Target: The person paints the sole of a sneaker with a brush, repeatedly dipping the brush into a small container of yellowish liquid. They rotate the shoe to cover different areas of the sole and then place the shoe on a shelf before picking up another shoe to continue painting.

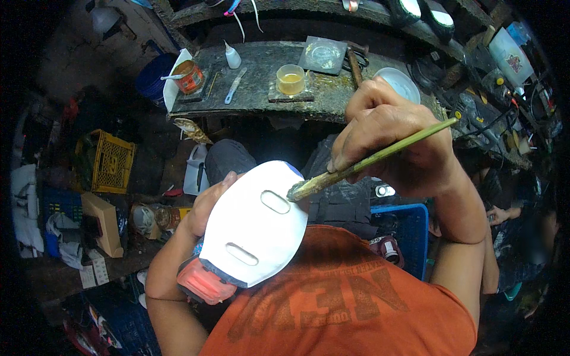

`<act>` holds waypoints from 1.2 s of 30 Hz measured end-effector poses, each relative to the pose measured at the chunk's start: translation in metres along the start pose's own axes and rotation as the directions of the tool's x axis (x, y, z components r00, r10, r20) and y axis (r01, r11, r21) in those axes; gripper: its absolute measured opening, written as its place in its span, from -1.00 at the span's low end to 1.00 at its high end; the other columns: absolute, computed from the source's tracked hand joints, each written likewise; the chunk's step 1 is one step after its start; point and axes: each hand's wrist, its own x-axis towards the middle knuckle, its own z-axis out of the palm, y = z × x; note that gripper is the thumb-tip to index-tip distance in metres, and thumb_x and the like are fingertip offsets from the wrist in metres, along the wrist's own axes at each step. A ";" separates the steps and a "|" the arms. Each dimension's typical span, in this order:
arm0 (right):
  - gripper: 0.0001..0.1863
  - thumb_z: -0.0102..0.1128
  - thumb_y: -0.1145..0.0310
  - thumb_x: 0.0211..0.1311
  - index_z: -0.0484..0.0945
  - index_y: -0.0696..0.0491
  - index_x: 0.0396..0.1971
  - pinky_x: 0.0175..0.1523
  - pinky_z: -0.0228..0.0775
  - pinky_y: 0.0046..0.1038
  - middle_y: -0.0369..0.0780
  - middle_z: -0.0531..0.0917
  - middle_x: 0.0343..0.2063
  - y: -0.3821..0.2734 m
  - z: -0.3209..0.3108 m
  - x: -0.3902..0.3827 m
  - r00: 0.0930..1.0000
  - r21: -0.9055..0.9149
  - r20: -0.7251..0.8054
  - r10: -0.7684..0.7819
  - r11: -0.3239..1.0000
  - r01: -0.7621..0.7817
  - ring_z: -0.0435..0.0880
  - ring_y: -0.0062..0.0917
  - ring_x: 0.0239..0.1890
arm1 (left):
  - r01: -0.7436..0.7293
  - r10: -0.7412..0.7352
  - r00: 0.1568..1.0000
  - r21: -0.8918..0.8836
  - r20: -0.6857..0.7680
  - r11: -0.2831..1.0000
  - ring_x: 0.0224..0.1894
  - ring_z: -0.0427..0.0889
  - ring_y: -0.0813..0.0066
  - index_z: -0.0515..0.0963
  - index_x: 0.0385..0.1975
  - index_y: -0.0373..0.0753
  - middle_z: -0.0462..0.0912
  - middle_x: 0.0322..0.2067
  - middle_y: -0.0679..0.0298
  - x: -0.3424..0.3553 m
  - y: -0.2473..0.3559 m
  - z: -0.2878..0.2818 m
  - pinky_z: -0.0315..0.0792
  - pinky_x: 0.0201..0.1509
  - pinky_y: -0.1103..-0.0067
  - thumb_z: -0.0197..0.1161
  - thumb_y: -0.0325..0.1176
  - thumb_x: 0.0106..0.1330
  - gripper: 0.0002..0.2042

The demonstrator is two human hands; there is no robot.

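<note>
My left hand (206,206) is closed round the far-left edge of a white shoe piece (246,222), its fingers partly hidden behind it. The piece is tilted toward me, with two oval slots in its white face and a dark rim at the near end. A red block (206,281), which looks like part of a shoe last, sticks out there. In my right hand (395,139) is a brush (380,155) with a greenish wooden handle. Its dark, crusted tip meets the white face beside the upper slot.
Across the worn bench (255,71) stand a cup of yellowish liquid (291,82), a red can (189,77), a squeeze bottle (232,56), a knife (235,86) and a pale bowl (399,85). A yellow crate (107,163) lies left, a blue crate (409,228) right. Another person's hand (499,215) shows far right.
</note>
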 end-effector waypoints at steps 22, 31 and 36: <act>-0.69 0.55 0.49 -0.16 0.68 0.01 -0.33 -0.13 0.26 -0.39 -0.33 0.73 -0.37 -0.024 -0.005 -0.009 0.994 -0.205 -0.036 0.100 0.973 -0.105 0.48 -0.47 -0.32 | 0.162 -0.182 0.983 -0.391 -0.014 0.906 0.15 0.53 -0.30 0.25 0.38 -0.28 0.42 0.24 -0.21 0.013 -0.006 -0.002 0.42 0.23 -0.10 -0.18 0.28 0.45 -0.24; -0.72 0.51 0.46 -0.02 0.70 -0.07 -0.25 -0.15 0.21 -0.42 -0.38 0.67 -0.38 -0.023 0.000 -0.014 0.969 -0.080 -0.183 0.168 0.979 -0.185 0.55 -0.47 -0.34 | 0.065 -0.098 0.994 -0.430 -0.054 0.900 0.20 0.57 0.04 0.28 0.34 -0.39 0.50 0.20 -0.12 0.013 -0.002 0.000 0.50 0.26 0.21 -0.31 0.15 0.55 -0.31; -0.71 0.52 0.41 -0.04 0.71 -0.11 -0.24 -0.14 0.22 -0.43 -0.43 0.69 -0.35 -0.020 -0.002 -0.015 0.983 -0.230 -0.110 0.146 0.959 -0.168 0.55 -0.51 -0.33 | 0.097 -0.107 0.994 -0.361 -0.008 0.928 0.28 0.46 -0.10 0.21 0.41 -0.30 0.37 0.31 -0.12 0.011 0.000 0.001 0.36 0.37 0.08 -0.26 0.26 0.47 -0.23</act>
